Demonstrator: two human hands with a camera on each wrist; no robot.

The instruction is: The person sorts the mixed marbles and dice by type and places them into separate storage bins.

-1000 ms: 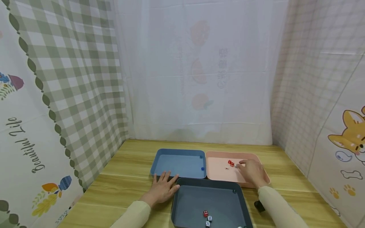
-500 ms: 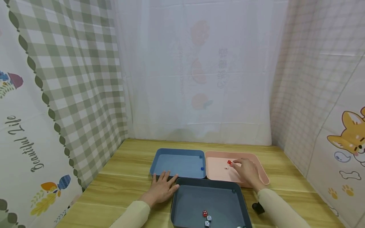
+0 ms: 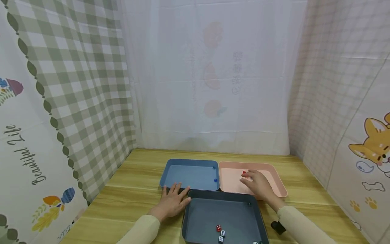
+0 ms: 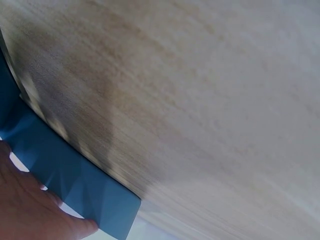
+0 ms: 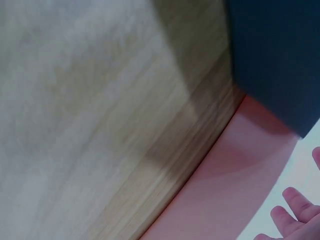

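Green-and-white gingham cloth (image 3: pixel 76 67) and a white curtain (image 3: pixel 182 84) enclose a wood-grain desk (image 3: pixel 143 176). On the desk, the dark gray tray (image 3: pixel 225 211) is the nearest of three. Within that tray, a red die (image 3: pixel 218 228) lies close to two white dice (image 3: pixel 221 236), and a dark green die (image 3: pixel 249 204) sits toward its far right corner. Beyond the gray tray, on its left, is a blue tray (image 3: pixel 186 174) with two small blue dice (image 3: pixel 215 180) along its right side; beyond the gray tray on its right is a pink tray (image 3: pixel 229 173).

Left of the gray tray, the left hand (image 3: pixel 172 201) has its fingers loosely spread and empty, resting against the blue tray's near rim. Beyond the gray tray, the right hand (image 3: pixel 259 184) reaches into the pink tray, fingers extended over red dice (image 3: pixel 244 172), which it partly hides; I cannot tell whether its fingertips pinch a die.
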